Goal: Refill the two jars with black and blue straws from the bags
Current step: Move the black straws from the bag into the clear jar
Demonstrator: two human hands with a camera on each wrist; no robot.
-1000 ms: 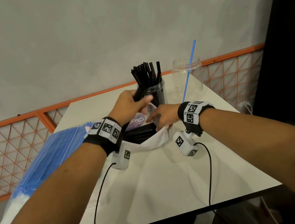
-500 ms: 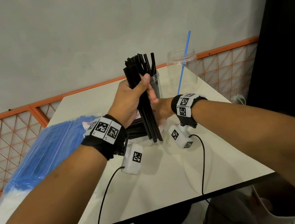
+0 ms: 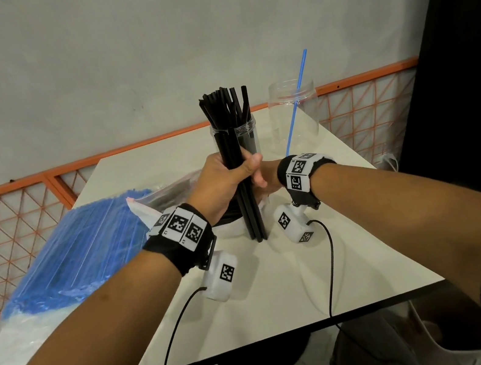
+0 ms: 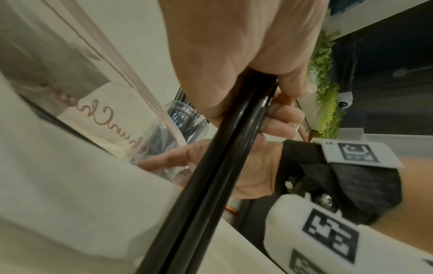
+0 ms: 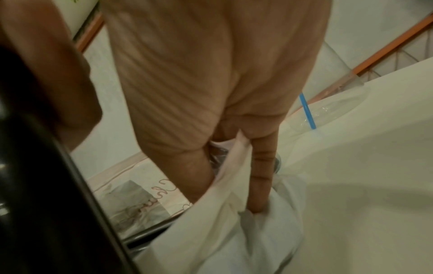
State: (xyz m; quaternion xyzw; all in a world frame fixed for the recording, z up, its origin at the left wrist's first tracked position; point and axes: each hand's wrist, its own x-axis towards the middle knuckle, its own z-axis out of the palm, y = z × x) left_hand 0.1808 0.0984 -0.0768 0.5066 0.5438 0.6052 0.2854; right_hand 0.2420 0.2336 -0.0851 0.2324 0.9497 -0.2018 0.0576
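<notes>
My left hand (image 3: 241, 169) grips a bundle of black straws (image 3: 251, 212) upright, just in front of the clear jar (image 3: 248, 135) that holds several black straws. The bundle's lower ends reach down to about the tabletop. In the left wrist view the bundle (image 4: 218, 166) runs through my curled fingers (image 4: 281, 115). My right hand (image 3: 264, 179) sits right behind the bundle and pinches the edge of the black-straw bag (image 5: 234, 222). The second clear jar (image 3: 308, 119) at the back right holds one blue straw (image 3: 298, 98).
A big bag of blue straws (image 3: 83, 248) lies across the table's left side and overhangs the edge. The white table (image 3: 314, 282) has bare surface at the front. An orange lattice fence (image 3: 16, 228) and a grey wall stand behind it, with a dark panel on the right.
My left hand has drawn a bundle of black straws out of the bag and stood it upright in front of the jar. My right hand has stayed on the bag.
</notes>
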